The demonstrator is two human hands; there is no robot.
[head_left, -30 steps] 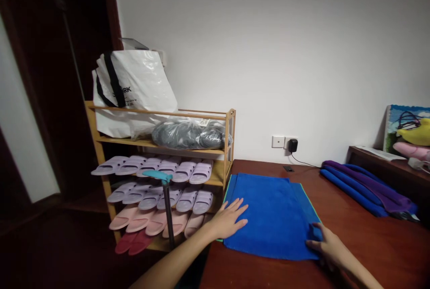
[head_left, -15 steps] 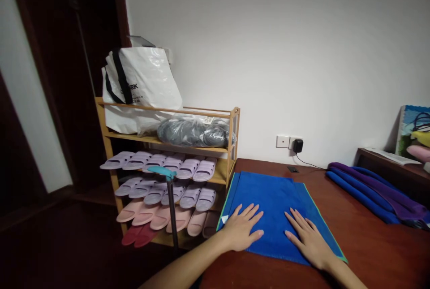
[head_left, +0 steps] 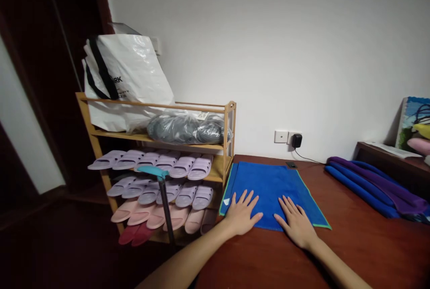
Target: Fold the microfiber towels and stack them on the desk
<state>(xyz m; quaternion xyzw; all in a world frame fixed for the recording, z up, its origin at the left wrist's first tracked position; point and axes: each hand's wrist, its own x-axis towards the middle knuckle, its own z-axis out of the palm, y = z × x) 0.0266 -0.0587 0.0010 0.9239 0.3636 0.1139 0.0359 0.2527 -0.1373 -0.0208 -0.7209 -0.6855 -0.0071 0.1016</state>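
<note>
A blue towel (head_left: pixel 265 181) with green edging and a small white label lies flat on the reddish-brown table (head_left: pixel 339 253). It looks layered, with a narrower blue piece over a wider one. My left hand (head_left: pixel 241 215) rests palm down near its front left part, fingers spread. On the front right part lies my right hand (head_left: pixel 295 222), also flat with fingers apart. Neither hand grips anything, and both wrists extend past the towel's near edge.
Blue and purple towels (head_left: pixel 376 186) are piled at the table's right. Behind the table, a black plug (head_left: pixel 296 140) sits in a wall socket. Left stands a wooden rack (head_left: pixel 225 127) of slippers with a white bag (head_left: pixel 134 69) on top; a turquoise-topped pole (head_left: pixel 164 204) is before it.
The towel has slid away from me toward the wall, with both hands flat on it. My view has shifted slightly.
</note>
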